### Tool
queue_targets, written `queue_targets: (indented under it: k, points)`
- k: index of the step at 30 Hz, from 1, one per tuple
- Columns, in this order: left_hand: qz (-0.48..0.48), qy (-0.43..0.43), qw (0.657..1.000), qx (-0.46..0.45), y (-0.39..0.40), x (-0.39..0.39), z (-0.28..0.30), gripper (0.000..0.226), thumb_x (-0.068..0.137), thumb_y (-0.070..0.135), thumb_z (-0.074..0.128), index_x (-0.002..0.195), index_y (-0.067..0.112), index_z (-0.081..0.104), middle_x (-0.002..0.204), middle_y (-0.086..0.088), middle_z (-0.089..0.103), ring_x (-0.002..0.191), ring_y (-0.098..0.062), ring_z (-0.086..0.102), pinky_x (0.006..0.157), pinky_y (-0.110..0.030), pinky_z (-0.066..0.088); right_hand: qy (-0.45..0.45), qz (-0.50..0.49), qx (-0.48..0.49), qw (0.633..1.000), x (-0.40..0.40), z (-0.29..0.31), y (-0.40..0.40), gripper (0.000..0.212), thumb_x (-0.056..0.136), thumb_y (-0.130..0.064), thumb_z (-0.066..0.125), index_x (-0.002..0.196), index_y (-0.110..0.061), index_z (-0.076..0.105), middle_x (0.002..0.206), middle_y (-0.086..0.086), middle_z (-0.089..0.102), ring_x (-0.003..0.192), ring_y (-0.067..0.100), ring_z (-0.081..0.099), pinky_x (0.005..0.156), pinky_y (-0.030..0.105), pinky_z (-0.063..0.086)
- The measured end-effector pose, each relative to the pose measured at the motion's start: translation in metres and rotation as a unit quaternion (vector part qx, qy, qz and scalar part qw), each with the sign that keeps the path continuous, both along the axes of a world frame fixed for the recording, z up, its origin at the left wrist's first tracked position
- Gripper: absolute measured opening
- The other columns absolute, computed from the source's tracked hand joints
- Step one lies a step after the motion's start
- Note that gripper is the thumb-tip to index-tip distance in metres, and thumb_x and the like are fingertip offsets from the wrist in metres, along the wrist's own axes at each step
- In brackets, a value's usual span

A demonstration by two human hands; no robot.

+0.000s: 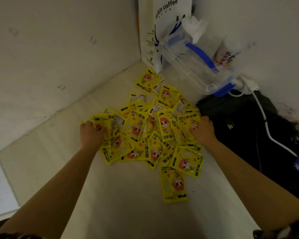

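Observation:
Several yellow packets point(164, 125) with a red-haired cartoon figure lie in a loose pile on a pale surface point(121, 195). My left hand point(92, 132) is at the pile's left edge, its fingers curled round a few packets there point(101, 120). On the pile's right edge my right hand point(203, 129) grips packets as well, fingers tucked under them. One packet point(173, 184) lies apart at the near side of the pile.
A clear plastic box with blue clips point(195, 62) leans in the far corner beside a white coffee paper bag point(154, 31) and a drink cup point(225, 56). A black bag point(248, 133) with white cables point(266, 125) lies to the right. Walls close in left and back.

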State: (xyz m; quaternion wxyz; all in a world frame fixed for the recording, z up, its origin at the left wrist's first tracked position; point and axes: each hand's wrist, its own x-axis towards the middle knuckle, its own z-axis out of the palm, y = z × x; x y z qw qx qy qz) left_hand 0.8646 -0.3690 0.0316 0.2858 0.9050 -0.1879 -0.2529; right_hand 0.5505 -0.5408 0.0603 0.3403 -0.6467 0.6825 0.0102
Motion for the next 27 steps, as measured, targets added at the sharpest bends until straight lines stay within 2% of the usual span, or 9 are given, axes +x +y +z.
queue_targets:
  k: [2, 4, 8, 11, 14, 18, 20, 24, 27]
  points:
    - [-0.014, -0.024, 1.0, 0.011, 0.0, -0.002, -0.001, 0.049, 0.065, 0.044, 0.074, 0.091, 0.004, 0.061, 0.1, -0.016, 0.062, 0.091, -0.036, 0.061, 0.081, -0.049, 0.053, 0.023, 0.02, -0.003, 1.0, 0.002, 0.0, 0.0, 0.062, 0.083, -0.019, 0.067, 0.129, 0.003, 0.032, 0.133, 0.028, 0.037, 0.117, 0.045, 0.045, 0.096, 0.046, 0.044]
    - [-0.023, -0.027, 0.999, 0.01, -0.001, -0.007, 0.001, 0.037, 0.071, 0.036, 0.076, 0.086, 0.007, 0.058, 0.098, -0.015, 0.063, 0.094, -0.036, 0.06, 0.087, -0.049, 0.05, 0.045, 0.052, 0.001, 0.998, 0.002, -0.001, 0.0, 0.066, 0.081, -0.02, 0.067, 0.131, 0.001, 0.029, 0.135, 0.027, 0.037, 0.122, 0.045, 0.04, 0.098, 0.047, 0.04]
    - [-0.05, -0.036, 0.998, 0.01, -0.001, -0.016, 0.0, 0.022, 0.079, 0.029, 0.072, 0.09, 0.012, 0.062, 0.089, -0.007, 0.068, 0.095, -0.032, 0.059, 0.095, -0.039, 0.04, 0.056, 0.082, 0.023, 0.995, 0.005, 0.003, 0.001, 0.066, 0.084, -0.021, 0.063, 0.135, -0.003, 0.025, 0.138, 0.022, 0.038, 0.127, 0.044, 0.034, 0.098, 0.05, 0.037]
    - [-0.061, -0.038, 0.997, 0.014, 0.004, -0.017, -0.008, 0.022, 0.079, 0.03, 0.07, 0.093, 0.014, 0.063, 0.095, -0.007, 0.067, 0.102, -0.032, 0.055, 0.091, -0.037, 0.035, 0.063, 0.092, 0.018, 0.994, 0.005, 0.006, 0.005, 0.069, 0.08, -0.028, 0.067, 0.135, -0.008, 0.029, 0.134, 0.017, 0.043, 0.122, 0.043, 0.043, 0.097, 0.051, 0.042]
    - [-0.062, -0.037, 0.997, 0.017, 0.009, -0.024, -0.011, 0.024, 0.076, 0.032, 0.07, 0.087, 0.012, 0.061, 0.094, -0.011, 0.065, 0.102, -0.036, 0.054, 0.082, -0.038, 0.041, 0.043, 0.102, 0.017, 0.994, 0.008, 0.007, 0.011, 0.061, 0.078, -0.03, 0.069, 0.127, -0.012, 0.039, 0.125, 0.012, 0.05, 0.114, 0.035, 0.053, 0.092, 0.042, 0.045]
    - [-0.075, -0.07, 0.994, 0.029, 0.013, -0.033, -0.012, 0.033, 0.075, 0.032, 0.072, 0.083, 0.003, 0.058, 0.095, -0.017, 0.059, 0.099, -0.037, 0.05, 0.077, -0.036, 0.033, -0.003, 0.103, 0.022, 0.994, 0.011, 0.007, 0.016, 0.063, 0.079, -0.024, 0.073, 0.132, -0.012, 0.04, 0.135, 0.016, 0.043, 0.121, 0.034, 0.047, 0.097, 0.038, 0.04]
    - [-0.064, -0.076, 0.995, 0.014, 0.015, -0.037, -0.009, 0.035, 0.076, 0.029, 0.074, 0.088, 0.001, 0.058, 0.099, -0.02, 0.056, 0.101, -0.037, 0.048, 0.079, -0.038, 0.035, 0.0, 0.105, 0.023, 0.994, 0.009, 0.01, 0.016, 0.064, 0.08, -0.024, 0.072, 0.133, -0.01, 0.04, 0.135, 0.017, 0.042, 0.122, 0.035, 0.045, 0.098, 0.038, 0.04]
    - [-0.045, -0.077, 0.996, -0.018, 0.016, -0.046, -0.001, 0.033, 0.079, 0.02, 0.073, 0.094, 0.002, 0.05, 0.104, -0.018, 0.05, 0.098, -0.034, 0.049, 0.076, -0.036, 0.035, -0.002, 0.104, 0.026, 0.994, 0.006, 0.015, 0.014, 0.06, 0.078, -0.024, 0.074, 0.127, -0.007, 0.044, 0.126, 0.015, 0.052, 0.115, 0.032, 0.052, 0.087, 0.035, 0.043]
    - [-0.034, -0.061, 0.997, -0.044, 0.016, -0.047, 0.0, 0.032, 0.079, 0.019, 0.072, 0.096, 0.006, 0.049, 0.104, -0.016, 0.052, 0.094, -0.032, 0.052, 0.073, -0.037, 0.04, -0.014, 0.092, 0.031, 0.995, 0.004, 0.017, 0.016, 0.058, 0.078, -0.02, 0.075, 0.125, -0.005, 0.044, 0.117, 0.009, 0.054, 0.112, 0.028, 0.053, 0.079, 0.028, 0.038]
